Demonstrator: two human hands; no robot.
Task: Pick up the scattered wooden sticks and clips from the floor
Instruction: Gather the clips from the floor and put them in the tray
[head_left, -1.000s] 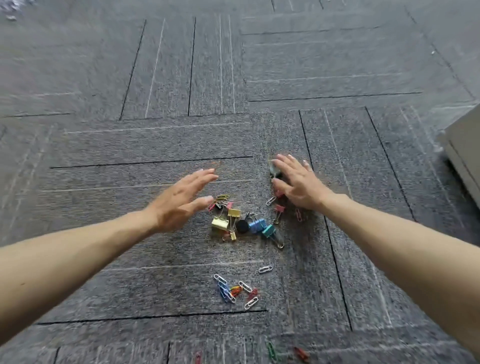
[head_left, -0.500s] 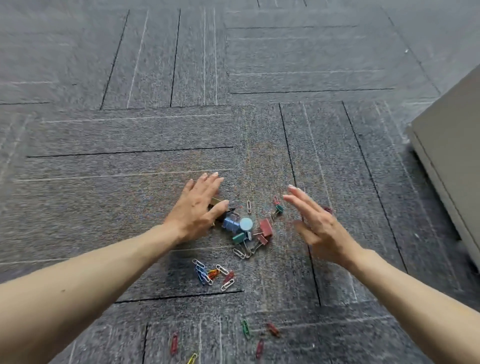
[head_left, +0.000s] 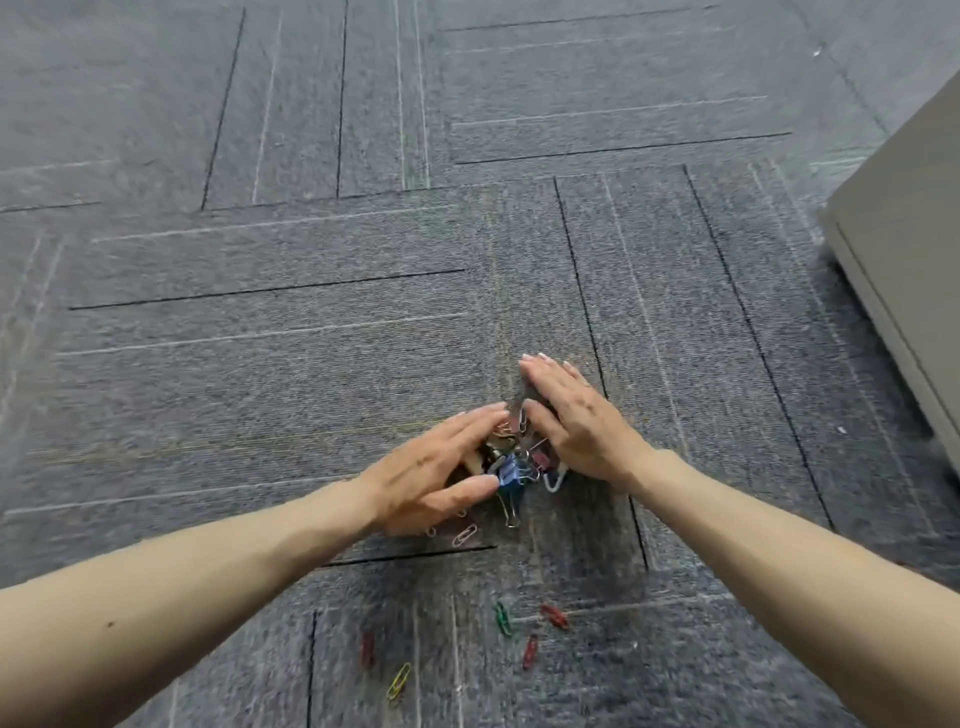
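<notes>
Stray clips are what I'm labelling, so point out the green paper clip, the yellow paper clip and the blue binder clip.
green paper clip (head_left: 502, 618), head view, middle of its loop.
yellow paper clip (head_left: 399, 680), head view, middle of its loop.
blue binder clip (head_left: 508, 474), head view, its blue body.

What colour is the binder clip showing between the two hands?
The binder clip is blue, clearest in the head view.

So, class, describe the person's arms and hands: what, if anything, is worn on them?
The left forearm and right forearm are bare, no sleeve in view. The left hand and right hand wear no gloves, rings or watch.
</notes>
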